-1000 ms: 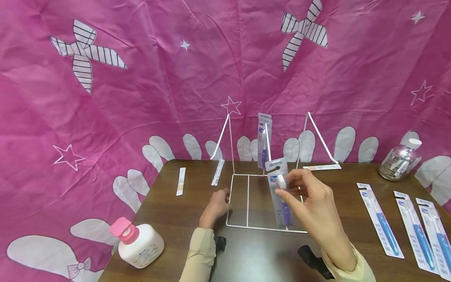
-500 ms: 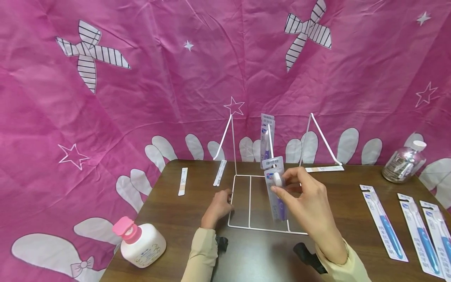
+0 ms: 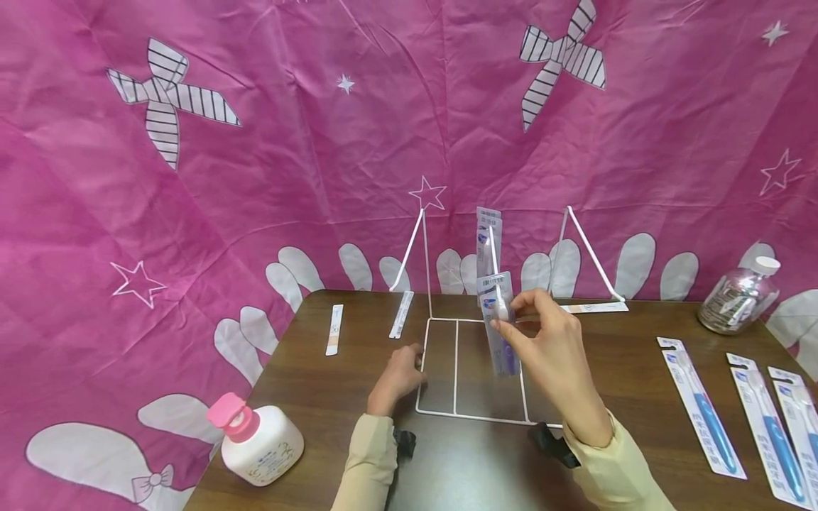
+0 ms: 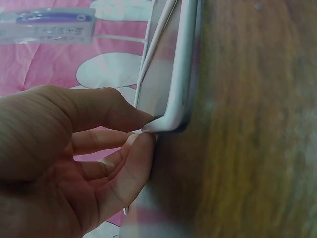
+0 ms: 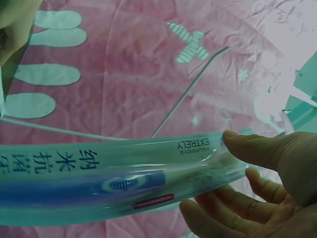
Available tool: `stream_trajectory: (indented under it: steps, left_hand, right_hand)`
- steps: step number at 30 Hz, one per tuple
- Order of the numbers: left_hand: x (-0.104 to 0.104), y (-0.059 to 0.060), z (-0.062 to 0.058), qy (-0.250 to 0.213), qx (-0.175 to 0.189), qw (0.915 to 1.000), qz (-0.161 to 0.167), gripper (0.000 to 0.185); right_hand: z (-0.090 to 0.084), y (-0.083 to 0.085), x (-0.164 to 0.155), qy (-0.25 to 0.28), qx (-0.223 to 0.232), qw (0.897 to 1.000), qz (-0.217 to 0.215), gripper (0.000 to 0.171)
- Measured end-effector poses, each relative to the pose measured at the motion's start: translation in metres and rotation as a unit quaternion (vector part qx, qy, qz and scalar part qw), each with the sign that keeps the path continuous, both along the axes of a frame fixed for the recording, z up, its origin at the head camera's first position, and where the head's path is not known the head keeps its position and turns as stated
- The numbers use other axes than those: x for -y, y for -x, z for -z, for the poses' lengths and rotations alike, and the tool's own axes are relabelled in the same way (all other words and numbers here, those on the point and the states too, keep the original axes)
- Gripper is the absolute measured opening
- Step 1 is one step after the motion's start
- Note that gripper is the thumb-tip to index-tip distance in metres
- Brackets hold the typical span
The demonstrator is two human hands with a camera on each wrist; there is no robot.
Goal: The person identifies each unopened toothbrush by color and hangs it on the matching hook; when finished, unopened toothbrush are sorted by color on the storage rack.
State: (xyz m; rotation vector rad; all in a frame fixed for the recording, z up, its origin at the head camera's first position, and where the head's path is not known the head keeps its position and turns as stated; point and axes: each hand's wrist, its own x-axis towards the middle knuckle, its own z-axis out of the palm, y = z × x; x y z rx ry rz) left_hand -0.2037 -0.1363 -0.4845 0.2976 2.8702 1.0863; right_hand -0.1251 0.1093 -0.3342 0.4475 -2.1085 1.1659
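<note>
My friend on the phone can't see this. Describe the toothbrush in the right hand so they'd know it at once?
On the brown table stands a white wire rack. Near its middle, the right hand pinches a clear pack with a purple toothbrush. It alone is held; the three toothbrushes lying at the right are blue.

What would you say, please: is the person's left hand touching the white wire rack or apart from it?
Touching: the left wrist view shows the left hand pinching the white wire rack at a bend, between thumb and finger.
</note>
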Motion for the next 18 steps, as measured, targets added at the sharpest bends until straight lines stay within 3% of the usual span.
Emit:
stream_trajectory:
  steps: [18]
  left_hand:
    - [0.0,-0.001,0.0,-0.008,0.003,1.0,-0.004,0.045]
  right_hand:
    - [0.008,0.054,0.003,0.036,-0.04,0.998,0.015,0.032]
